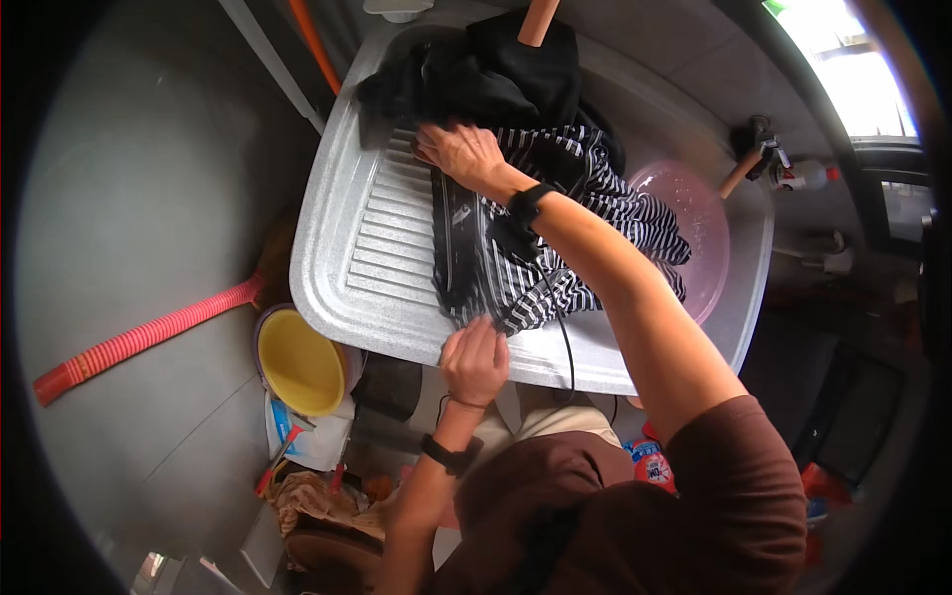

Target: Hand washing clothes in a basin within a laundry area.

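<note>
A black-and-white striped garment (520,279) with a black band is spread over the ribbed washboard of a grey speckled sink (327,297). My left hand (476,361), at the sink's front rim, has its fingers closed on the garment's near edge. Farther back, my right hand (465,156) grips the same garment at its far corner, close to a heap of black cloth (498,82). Part of that heap is blurred at its left end. The garment's right end hangs over a pink translucent basin (706,253) in the sink. My right fingertips are partly hidden.
A faucet (770,145) and a plastic bottle (796,176) are at the sink's right. An orange-pink pipe (537,26) hangs over the back. Below the left rim are a yellow basin (301,364) and a red corrugated hose (163,331). A thin dark cable (567,327) crosses the front rim.
</note>
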The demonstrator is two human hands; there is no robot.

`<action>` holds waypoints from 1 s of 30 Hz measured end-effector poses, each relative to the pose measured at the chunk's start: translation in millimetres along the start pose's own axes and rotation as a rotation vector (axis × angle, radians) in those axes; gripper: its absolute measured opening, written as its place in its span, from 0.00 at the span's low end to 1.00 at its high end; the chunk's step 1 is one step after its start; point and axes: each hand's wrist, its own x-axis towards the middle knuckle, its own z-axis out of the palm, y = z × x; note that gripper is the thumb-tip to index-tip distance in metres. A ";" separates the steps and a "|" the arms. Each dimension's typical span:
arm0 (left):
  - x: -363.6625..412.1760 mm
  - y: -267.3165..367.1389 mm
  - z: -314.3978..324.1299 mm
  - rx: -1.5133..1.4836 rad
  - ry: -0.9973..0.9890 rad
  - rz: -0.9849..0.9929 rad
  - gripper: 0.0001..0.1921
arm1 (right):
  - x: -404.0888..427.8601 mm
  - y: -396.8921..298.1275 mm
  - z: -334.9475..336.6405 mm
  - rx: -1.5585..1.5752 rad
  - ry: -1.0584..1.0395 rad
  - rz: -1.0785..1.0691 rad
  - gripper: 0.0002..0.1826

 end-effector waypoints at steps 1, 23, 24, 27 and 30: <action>0.5 -0.2 -0.6 -0.008 0.007 0.012 0.08 | 3.9 1.4 2.9 -0.045 0.040 -0.039 0.13; 3.2 -3.2 -4.9 -0.001 0.015 0.049 0.08 | -44.0 -23.9 4.8 0.018 0.081 -0.097 0.15; 4.6 -4.1 -1.7 -0.002 0.022 0.038 0.08 | -27.7 -21.4 7.0 -0.023 0.135 -0.039 0.16; 3.3 -4.5 -2.0 0.013 0.034 0.025 0.08 | -19.8 -21.4 8.3 0.010 0.117 0.032 0.16; 12.1 -2.7 -5.9 -0.111 -0.110 -0.148 0.09 | -30.1 6.2 -2.9 0.473 0.160 0.267 0.17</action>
